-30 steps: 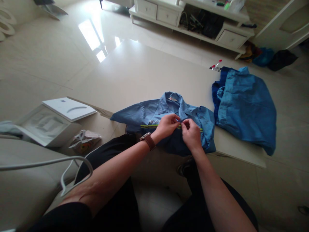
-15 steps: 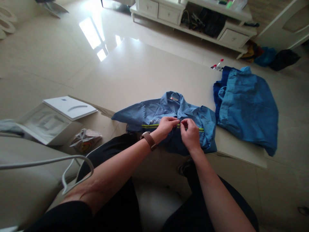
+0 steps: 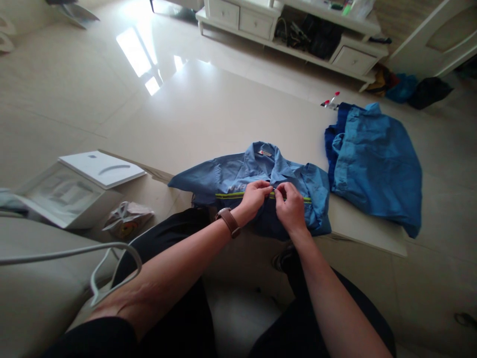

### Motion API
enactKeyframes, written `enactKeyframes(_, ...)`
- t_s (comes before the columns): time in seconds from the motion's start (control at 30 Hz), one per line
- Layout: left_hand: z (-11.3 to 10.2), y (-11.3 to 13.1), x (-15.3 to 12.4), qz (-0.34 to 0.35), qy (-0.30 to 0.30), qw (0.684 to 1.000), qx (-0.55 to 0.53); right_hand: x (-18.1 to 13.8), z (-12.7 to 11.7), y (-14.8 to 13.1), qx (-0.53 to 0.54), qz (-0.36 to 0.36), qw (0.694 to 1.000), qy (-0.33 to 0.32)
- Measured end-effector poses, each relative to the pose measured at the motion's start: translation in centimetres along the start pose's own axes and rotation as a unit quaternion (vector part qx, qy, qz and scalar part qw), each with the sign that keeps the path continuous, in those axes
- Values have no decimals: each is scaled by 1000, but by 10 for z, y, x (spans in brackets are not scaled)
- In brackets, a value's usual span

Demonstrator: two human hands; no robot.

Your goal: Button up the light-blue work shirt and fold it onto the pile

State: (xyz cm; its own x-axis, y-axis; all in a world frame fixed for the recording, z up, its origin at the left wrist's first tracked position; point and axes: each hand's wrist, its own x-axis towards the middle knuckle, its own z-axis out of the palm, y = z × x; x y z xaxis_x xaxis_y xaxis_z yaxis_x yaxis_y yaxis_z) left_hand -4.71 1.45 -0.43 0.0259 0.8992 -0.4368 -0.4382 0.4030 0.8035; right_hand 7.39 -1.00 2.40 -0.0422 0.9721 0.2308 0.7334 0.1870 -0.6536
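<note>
A blue work shirt [image 3: 233, 171] with a yellow-green stripe across the chest lies spread on the low table [image 3: 223, 109], its collar pointing away from me. My left hand [image 3: 256, 199], with a brown-strapped watch at the wrist, pinches the front opening of the shirt near the stripe. Close against it, my right hand [image 3: 290, 205] pinches the same front edge with thumb and forefinger. The fingertips of both hands almost meet there. Whatever small part lies between them, perhaps a button, is too small to make out. The shirt's lower part hangs over the table's near edge.
Folded blue clothes [image 3: 378, 169] lie at the table's right end, with small red-capped bottles [image 3: 333, 99] behind them. An open white box [image 3: 85, 191] and a plastic-wrapped packet [image 3: 128, 219] are at left. A white cable [image 3: 115, 246] loops by my left arm. Beyond stands a white cabinet [image 3: 257, 25].
The whole view has shifted slightly. Both hands stay at the shirt's front opening, with only small finger movements.
</note>
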Motion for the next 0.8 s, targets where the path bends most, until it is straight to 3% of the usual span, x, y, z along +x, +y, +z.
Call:
enactKeyframes(0.27,-2,-7,2,63,-29,995,70,3,13,20,161,175,971,13)
enactKeyframes(0.5,-5,-5,1,99,-68,985,128,5,6,22,143,139,980,-8)
enactKeyframes(0.7,-6,2,1,67,-80,982,160,12,6,35,244,206,947,-43)
enactKeyframes(0.8,-9,5,0,86,-73,971,209,13,2,38,224,199,953,-36)
